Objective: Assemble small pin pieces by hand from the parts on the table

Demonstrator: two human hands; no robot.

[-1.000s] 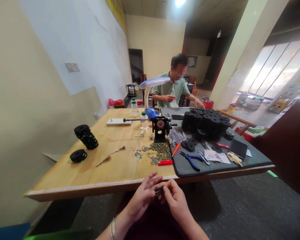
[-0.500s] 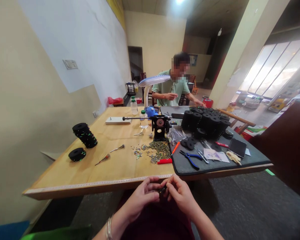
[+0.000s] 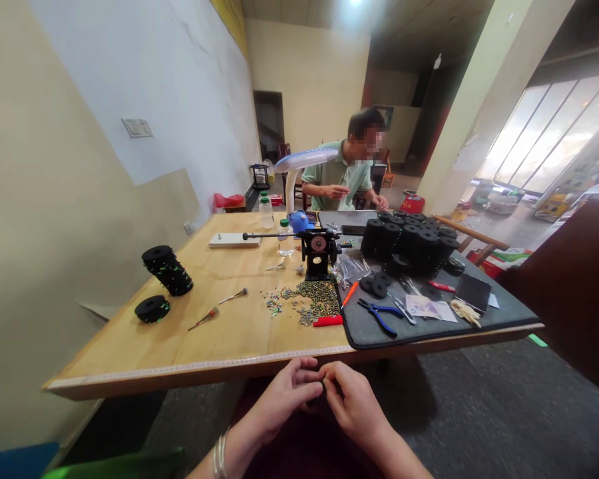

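Small dark piece (image 3: pixel 323 390) between pinching fingertips of left hand (image 3: pixel 287 398) and right hand (image 3: pixel 355 403); axis hidden.

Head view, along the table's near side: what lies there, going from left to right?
Flat black foam disc → thin red-tipped tool → small red bar → blue-handled pliers → flat black rectangular slab.

The surface (image 3: pixel 190 339) is smooth pale wood; a matt grey mat (image 3: pixel 429 329) covers its right part, bearing blue plastic-handled pliers (image 3: pixel 379 314).
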